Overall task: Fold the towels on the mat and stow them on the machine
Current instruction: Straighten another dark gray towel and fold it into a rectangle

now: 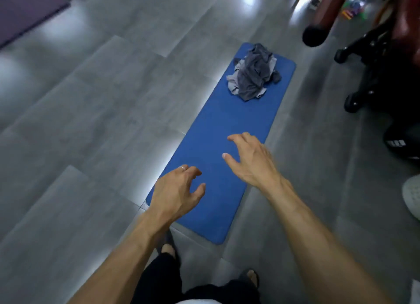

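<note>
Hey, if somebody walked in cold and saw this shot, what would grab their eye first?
Most likely the bright blue mat stretched along the grey tiled floor, with a crumpled heap of grey towels at its far end. Next, the left hand and right hand, both empty with fingers spread, reaching out over the near half of the mat. Black gym equipment crowds the right edge.
</note>
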Demonstrator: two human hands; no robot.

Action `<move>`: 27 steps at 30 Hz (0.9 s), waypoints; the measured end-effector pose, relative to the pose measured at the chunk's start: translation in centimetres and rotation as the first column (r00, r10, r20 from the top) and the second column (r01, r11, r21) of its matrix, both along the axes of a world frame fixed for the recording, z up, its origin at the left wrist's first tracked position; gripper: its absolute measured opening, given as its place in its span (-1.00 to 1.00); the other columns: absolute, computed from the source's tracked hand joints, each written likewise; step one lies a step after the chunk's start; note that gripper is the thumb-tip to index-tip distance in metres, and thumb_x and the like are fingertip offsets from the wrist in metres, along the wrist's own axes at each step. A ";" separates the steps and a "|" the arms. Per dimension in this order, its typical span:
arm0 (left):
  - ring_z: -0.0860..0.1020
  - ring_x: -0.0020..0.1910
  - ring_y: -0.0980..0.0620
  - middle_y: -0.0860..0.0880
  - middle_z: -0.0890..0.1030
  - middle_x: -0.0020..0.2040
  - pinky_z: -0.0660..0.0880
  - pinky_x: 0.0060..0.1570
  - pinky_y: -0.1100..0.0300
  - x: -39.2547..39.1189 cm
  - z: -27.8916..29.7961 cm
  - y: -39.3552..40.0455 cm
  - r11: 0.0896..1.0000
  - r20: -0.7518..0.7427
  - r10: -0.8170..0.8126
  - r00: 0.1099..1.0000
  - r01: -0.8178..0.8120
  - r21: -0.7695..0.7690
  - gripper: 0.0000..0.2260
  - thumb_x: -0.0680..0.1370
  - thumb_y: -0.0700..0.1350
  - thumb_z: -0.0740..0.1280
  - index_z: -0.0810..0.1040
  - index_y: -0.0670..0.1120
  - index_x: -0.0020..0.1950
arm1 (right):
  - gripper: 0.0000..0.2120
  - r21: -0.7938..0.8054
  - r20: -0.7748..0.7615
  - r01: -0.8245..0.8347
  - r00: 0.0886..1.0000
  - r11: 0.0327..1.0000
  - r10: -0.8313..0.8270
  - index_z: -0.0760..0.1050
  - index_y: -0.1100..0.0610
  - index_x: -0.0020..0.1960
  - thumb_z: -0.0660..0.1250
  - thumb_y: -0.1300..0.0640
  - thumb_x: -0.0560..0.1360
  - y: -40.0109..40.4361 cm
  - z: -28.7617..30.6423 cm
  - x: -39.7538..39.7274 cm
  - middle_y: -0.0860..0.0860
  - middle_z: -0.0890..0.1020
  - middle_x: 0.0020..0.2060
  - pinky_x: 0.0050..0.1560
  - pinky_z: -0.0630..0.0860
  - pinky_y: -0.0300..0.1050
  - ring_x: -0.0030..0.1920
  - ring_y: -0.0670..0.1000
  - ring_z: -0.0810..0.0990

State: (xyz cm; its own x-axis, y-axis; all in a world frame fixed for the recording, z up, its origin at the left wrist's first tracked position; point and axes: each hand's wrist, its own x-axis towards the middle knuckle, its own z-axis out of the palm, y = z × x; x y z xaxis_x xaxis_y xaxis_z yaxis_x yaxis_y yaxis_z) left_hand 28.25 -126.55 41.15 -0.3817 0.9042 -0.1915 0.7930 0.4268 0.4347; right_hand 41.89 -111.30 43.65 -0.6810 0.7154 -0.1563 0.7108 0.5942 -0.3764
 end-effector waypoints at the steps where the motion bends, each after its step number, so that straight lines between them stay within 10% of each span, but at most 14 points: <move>1: 0.60 0.05 0.08 0.09 0.62 0.06 0.50 -0.07 0.15 -2.8 0.2 -0.4 1.000 -0.001 0.018 1.000 -0.018 -0.003 -0.61 0.47 0.19 0.20 0.56 0.02 0.17 | -0.56 0.006 0.001 -0.014 1.000 1.000 0.014 0.38 0.10 0.36 0.26 -0.08 0.56 -0.2 0.2 -3.0 0.06 0.49 0.20 0.19 0.42 0.10 0.21 0.13 0.45; 13: 0.59 0.05 0.05 0.10 0.60 0.10 0.50 -0.08 0.13 -29.0 1.9 1.0 0.991 -0.059 0.127 0.990 -0.129 -0.022 -0.68 0.53 0.11 0.28 0.54 0.05 0.23 | -0.55 0.026 -0.032 -0.099 0.994 0.995 0.100 0.35 0.09 0.40 0.23 -0.07 0.58 4.2 1.4 -30.0 0.05 0.47 0.22 0.18 0.41 0.05 0.23 0.10 0.43; 27: 0.58 0.05 0.04 0.10 0.60 0.09 0.47 -0.12 0.14 -55.1 0.8 23.0 0.993 -0.070 -0.040 0.997 0.032 -0.113 -0.69 0.52 0.13 0.29 0.53 0.07 0.21 | -0.56 -0.053 -0.017 0.087 0.996 0.995 -0.088 0.34 0.08 0.40 0.23 -0.06 0.58 24.8 -0.4 -52.4 0.06 0.49 0.21 0.14 0.44 0.02 0.23 0.08 0.45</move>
